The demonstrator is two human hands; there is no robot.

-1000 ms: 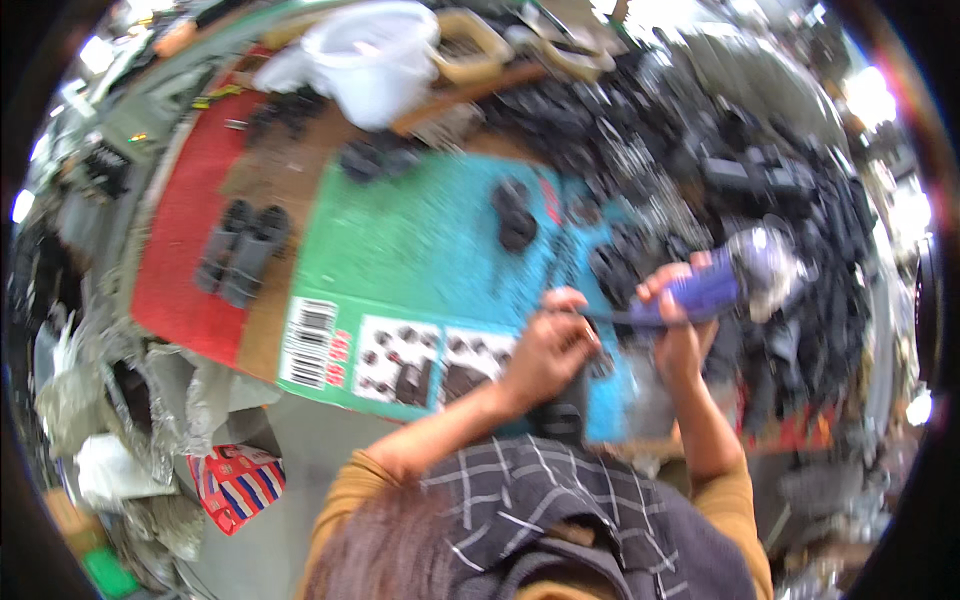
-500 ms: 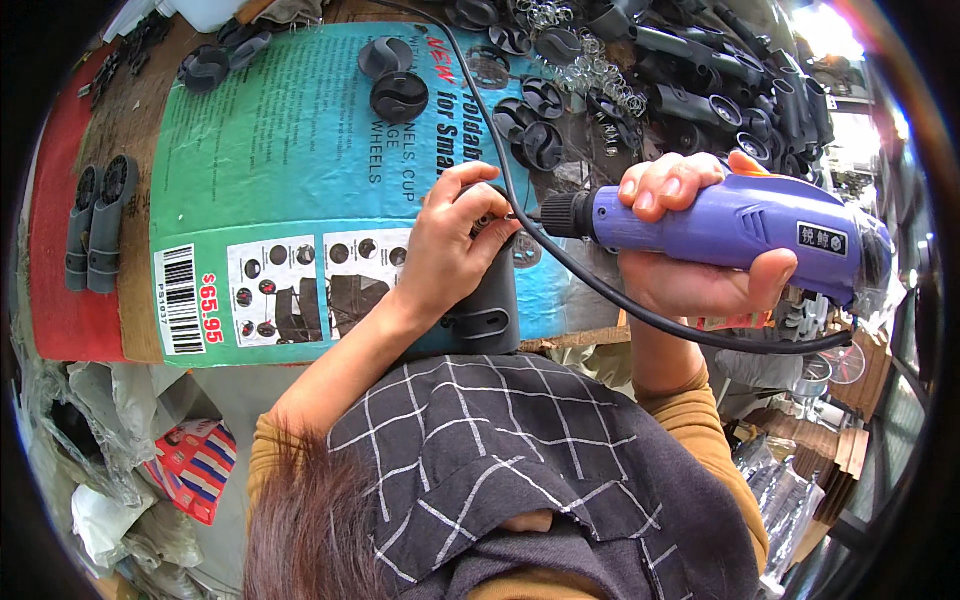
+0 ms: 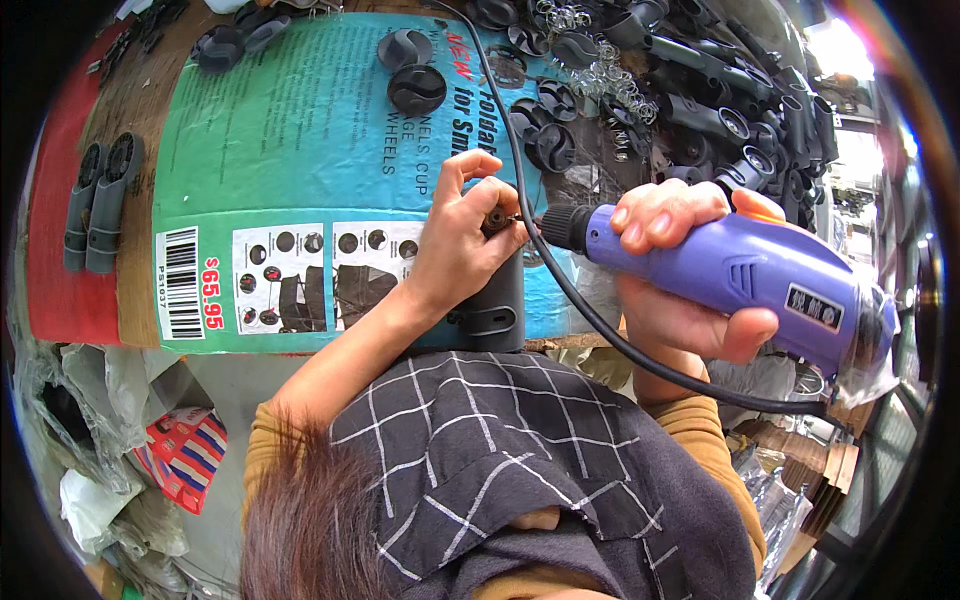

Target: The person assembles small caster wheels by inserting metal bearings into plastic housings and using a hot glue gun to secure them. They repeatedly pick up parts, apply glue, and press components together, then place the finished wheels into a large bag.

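My right hand (image 3: 668,300) grips a purple electric screwdriver (image 3: 745,262) with a black chuck, its body tilted down toward the right. The bit points left, at the far end of a dark grey plastic housing (image 3: 495,308) lying at the table's near edge. Around that end, my left hand (image 3: 465,225) is closed, thumb and forefinger close to the bit tip. A small round socket shows between those fingers; whether a screw sits in it is too small to tell. The screwdriver's black cable (image 3: 590,290) loops across in front of the chuck.
A printed green-blue cardboard sheet (image 3: 270,120) covers the table. Two grey housings (image 3: 107,215) lie at left, round black caps (image 3: 416,91) at the back. Behind my right hand are loose springs (image 3: 610,75) and a pile of black tubular parts (image 3: 705,115).
The screwdriver's rear end has dropped, so its body slopes more. My left hand stays closed on the housing's end, and the whole view has shifted slightly.
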